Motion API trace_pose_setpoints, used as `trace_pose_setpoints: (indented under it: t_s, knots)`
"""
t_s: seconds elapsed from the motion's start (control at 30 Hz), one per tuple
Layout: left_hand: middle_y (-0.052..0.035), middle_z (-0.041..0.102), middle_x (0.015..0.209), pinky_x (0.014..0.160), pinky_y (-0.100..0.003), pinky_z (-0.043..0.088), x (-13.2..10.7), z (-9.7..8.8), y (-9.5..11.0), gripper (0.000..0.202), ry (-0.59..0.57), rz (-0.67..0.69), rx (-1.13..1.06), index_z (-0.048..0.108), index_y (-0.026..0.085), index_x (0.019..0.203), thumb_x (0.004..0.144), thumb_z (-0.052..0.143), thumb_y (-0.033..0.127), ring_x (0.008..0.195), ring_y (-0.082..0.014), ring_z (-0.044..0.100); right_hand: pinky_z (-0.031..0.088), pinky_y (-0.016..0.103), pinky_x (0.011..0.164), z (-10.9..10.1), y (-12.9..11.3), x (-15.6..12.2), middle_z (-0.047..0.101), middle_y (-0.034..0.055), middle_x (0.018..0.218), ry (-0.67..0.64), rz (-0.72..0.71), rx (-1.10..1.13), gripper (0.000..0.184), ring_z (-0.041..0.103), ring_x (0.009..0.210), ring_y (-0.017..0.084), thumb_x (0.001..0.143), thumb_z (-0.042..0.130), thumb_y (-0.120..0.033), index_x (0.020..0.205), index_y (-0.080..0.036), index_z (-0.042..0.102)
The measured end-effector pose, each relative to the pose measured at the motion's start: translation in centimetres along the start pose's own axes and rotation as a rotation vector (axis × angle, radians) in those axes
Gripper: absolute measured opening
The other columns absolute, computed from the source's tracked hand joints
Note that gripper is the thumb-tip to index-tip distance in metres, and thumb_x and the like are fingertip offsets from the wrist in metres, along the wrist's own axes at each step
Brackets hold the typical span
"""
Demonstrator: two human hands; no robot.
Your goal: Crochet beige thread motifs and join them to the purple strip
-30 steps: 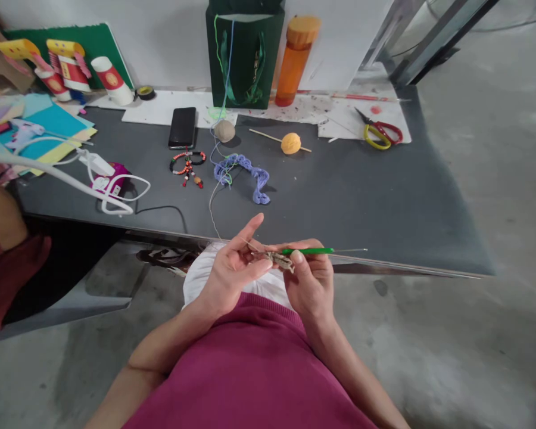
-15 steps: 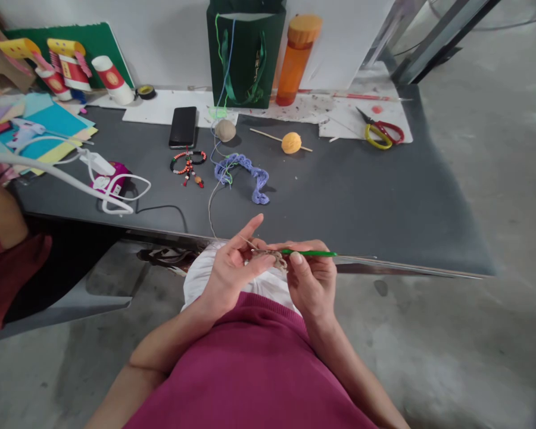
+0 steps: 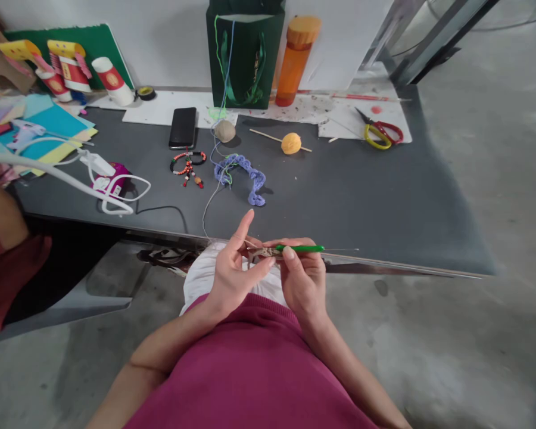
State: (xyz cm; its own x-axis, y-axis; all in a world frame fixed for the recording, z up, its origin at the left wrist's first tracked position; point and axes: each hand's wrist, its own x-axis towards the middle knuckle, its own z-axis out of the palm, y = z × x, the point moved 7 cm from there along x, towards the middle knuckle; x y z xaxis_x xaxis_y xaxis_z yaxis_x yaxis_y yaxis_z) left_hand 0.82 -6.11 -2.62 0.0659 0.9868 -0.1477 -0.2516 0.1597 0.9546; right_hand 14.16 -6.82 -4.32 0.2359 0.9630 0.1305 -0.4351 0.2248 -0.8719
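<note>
My left hand (image 3: 235, 271) pinches a small beige crochet piece (image 3: 264, 253) between thumb and fingers, its index finger raised with yarn over it. My right hand (image 3: 304, 274) grips a green-handled crochet hook (image 3: 301, 248) like a pencil, its left end at the crochet piece. Both hands are close together above my lap, at the table's front edge. From the left hand a beige strand runs up to a beige yarn ball (image 3: 225, 131). A curled blue-purple crocheted strip (image 3: 252, 177) lies on the table beyond the hands.
On the dark table (image 3: 361, 196) are a phone (image 3: 183, 127), a beaded bracelet (image 3: 188, 164), a yellow yarn ball (image 3: 290, 143) on a stick and scissors (image 3: 379, 132). Behind stand a green bag (image 3: 245, 59) and an orange bottle (image 3: 296, 62). A person's arm (image 3: 0, 220) is at left.
My right hand and the crochet hook have shifted left, closer to my left hand. The left index finger tilts more upright. The near end of the blue-purple strip has moved slightly left.
</note>
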Motion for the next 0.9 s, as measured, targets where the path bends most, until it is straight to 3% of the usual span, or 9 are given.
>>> trace_pose_setpoints:
  t_s: [0.3,0.47,0.53,0.6,0.73,0.9]
  knots:
    - [0.0035,0.068,0.084,0.075,-0.026,0.049,0.2,-0.1,-0.8,0.071,-0.022,-0.052,-0.185,0.066,0.027,0.146,0.079,0.087,0.027,0.077,-0.0110,0.060,0.063,0.032,0.071,-0.3,-1.2,0.0,0.080,0.0003,0.091,-0.048,-0.144,-0.187,0.004,0.077,0.082,0.018,0.097,0.073,-0.029,0.099,-0.030,0.077]
    - [0.0040,0.071,0.079,0.076,-0.025,0.051,0.3,-0.1,-0.8,0.074,-0.016,-0.078,-0.269,0.069,0.024,0.143,0.074,0.093,0.025,0.075,-0.0104,0.063,0.064,0.036,0.072,0.8,-4.3,-1.0,0.083,0.0030,0.101,-0.152,-0.527,-0.526,0.024,0.078,0.085,0.020,0.095,0.071,-0.014,0.110,-0.032,0.078]
    - [0.0056,0.069,0.073,0.076,-0.025,0.052,0.3,0.2,-1.0,0.073,-0.047,-0.129,-0.338,0.070,0.023,0.141,0.072,0.095,0.024,0.072,-0.0097,0.064,0.064,0.038,0.072,1.1,-4.7,-1.5,0.084,0.0021,0.106,-0.157,-0.595,-0.570,0.034,0.078,0.086,0.021,0.092,0.073,-0.009,0.113,-0.035,0.078]
    - [0.0072,0.067,0.068,0.077,-0.025,0.052,0.3,0.5,-1.1,0.072,-0.082,-0.193,-0.392,0.071,0.023,0.139,0.071,0.095,0.023,0.069,-0.0093,0.063,0.064,0.038,0.072,0.8,-4.3,-1.5,0.084,0.0011,0.104,-0.099,-0.520,-0.498,0.032,0.079,0.086,0.021,0.093,0.073,-0.009,0.110,-0.036,0.079]
    - [0.0086,0.067,0.066,0.077,-0.025,0.051,0.0,0.7,-1.5,0.074,-0.115,-0.300,-0.437,0.071,0.023,0.139,0.069,0.096,0.021,0.067,-0.0085,0.063,0.065,0.038,0.073,-0.4,-3.0,-1.5,0.083,0.0012,0.091,0.069,-0.298,-0.330,0.010,0.079,0.086,0.022,0.095,0.075,-0.024,0.099,-0.031,0.079]
    - [0.0079,0.069,0.069,0.074,-0.023,0.048,0.0,0.4,-1.3,0.078,-0.108,-0.312,-0.428,0.070,0.023,0.140,0.067,0.096,0.021,0.065,-0.0070,0.061,0.057,0.028,0.057,-1.4,-2.8,-1.7,0.081,-0.0007,0.083,0.165,-0.245,-0.353,0.003,0.071,0.063,0.014,0.096,0.074,-0.029,0.098,-0.027,0.075]
